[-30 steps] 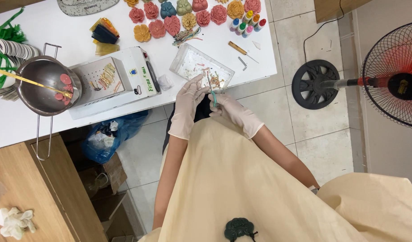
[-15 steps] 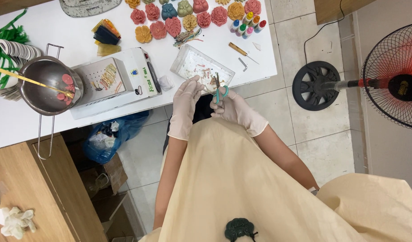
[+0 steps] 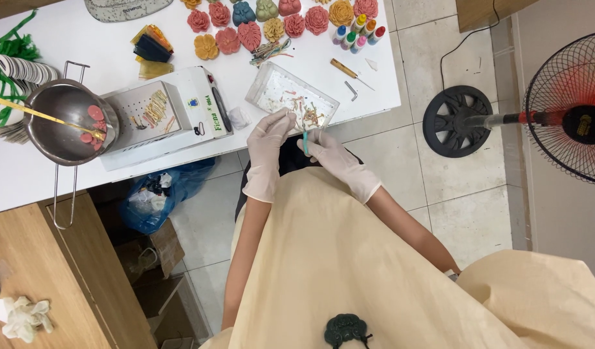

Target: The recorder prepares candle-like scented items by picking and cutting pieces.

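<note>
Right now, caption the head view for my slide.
Gloved left hand and right hand pinch a thin teal tool beside a clear tray on the white table.

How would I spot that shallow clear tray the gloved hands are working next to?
Start at the white table and go to its near edge, just right of the white scale. The clear rectangular tray lies there at an angle, strewn with small coloured scraps. It is the only see-through thing, and the left hand touches its near corner.
</note>
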